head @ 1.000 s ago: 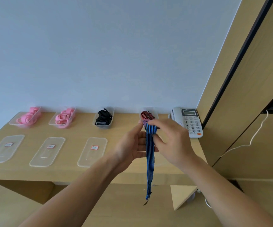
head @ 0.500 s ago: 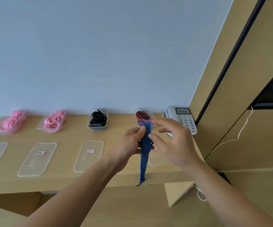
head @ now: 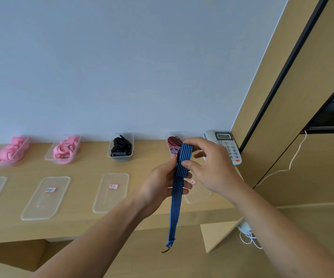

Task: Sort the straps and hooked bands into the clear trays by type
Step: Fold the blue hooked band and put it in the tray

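Wooden desk [head: 81,167] with four clear trays [head: 120,159] along the wall, labelled lids [head: 110,201] in front, telephone [head: 225,141] at right.

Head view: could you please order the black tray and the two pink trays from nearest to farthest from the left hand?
From the left hand, which grips the blue band:
1. The black tray, at the back of the desk, just to the hand's left.
2. The right pink tray, further left.
3. The left pink tray, at the far left edge.

Striped blue band [head: 179,183] looks woven, ribbed cloth; the trays [head: 120,157] and flat lids [head: 110,199] are clear, glossy plastic; tabletop [head: 81,223] shows smooth, matt pale wood.
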Demonstrator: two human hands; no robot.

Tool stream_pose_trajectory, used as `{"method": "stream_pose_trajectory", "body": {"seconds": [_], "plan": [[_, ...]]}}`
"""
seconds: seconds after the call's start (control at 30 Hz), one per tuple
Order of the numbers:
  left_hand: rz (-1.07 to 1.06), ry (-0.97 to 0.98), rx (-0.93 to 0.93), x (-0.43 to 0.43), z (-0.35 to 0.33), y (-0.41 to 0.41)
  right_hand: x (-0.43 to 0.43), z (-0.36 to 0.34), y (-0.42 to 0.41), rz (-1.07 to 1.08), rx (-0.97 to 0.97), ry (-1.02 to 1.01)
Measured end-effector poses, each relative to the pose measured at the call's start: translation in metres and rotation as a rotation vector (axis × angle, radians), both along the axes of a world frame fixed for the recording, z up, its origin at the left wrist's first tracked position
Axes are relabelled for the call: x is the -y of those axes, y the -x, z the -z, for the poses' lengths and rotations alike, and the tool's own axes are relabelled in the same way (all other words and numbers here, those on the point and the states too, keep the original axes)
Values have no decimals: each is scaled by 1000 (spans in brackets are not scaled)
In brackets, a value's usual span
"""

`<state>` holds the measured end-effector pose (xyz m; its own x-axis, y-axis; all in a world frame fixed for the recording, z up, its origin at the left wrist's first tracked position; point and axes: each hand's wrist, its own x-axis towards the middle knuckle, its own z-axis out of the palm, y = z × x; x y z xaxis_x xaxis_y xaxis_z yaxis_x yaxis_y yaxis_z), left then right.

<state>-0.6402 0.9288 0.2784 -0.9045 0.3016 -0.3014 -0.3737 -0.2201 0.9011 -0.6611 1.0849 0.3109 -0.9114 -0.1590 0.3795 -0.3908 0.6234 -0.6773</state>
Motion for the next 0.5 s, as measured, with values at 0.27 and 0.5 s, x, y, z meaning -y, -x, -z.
{"method": "stream_pose_trajectory", "body": {"seconds": [0.27,0.5], "plan": [[11,19,41,-4,2,1,3,7,-3,61,-327,19],[-25,-69,95,0,-11,11,3,28,-13,-65,-578,-51]]}}
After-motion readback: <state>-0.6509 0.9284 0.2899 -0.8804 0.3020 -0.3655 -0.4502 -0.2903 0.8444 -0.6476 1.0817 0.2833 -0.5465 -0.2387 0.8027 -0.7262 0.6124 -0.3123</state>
